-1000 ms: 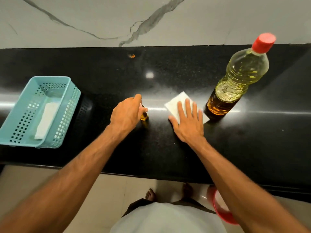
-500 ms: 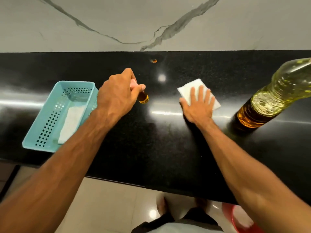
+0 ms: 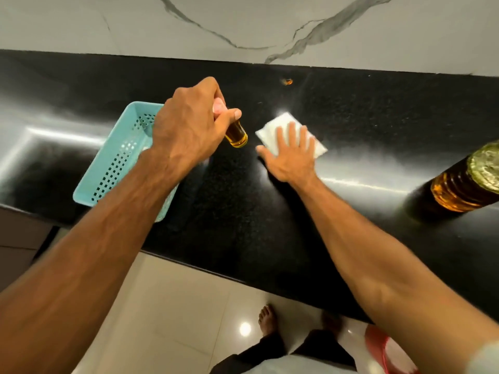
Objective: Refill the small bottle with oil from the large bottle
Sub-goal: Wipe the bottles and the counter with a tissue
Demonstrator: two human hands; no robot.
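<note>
Two hands are in view, and I note one clear change over the last second: the small bottle (image 3: 237,135), which stood on the table (image 3: 351,109) under my left hand (image 3: 186,130), is now lifted clear of it and tilted, its amber contents visible below the grip. The left fingers (image 3: 233,114) are curled and pinching its upper part, where something pale pink shows; whether the cap is fitted I cannot tell. My right hand (image 3: 291,155) remains flat, fingers spread, pressing the white tissue (image 3: 272,128). The large bottle (image 3: 469,182) stands well apart at the right edge, untouched. The teal basket (image 3: 118,157) lies beneath the left forearm. My judgement: the small bottle is filled and being carried off toward the basket.
</note>
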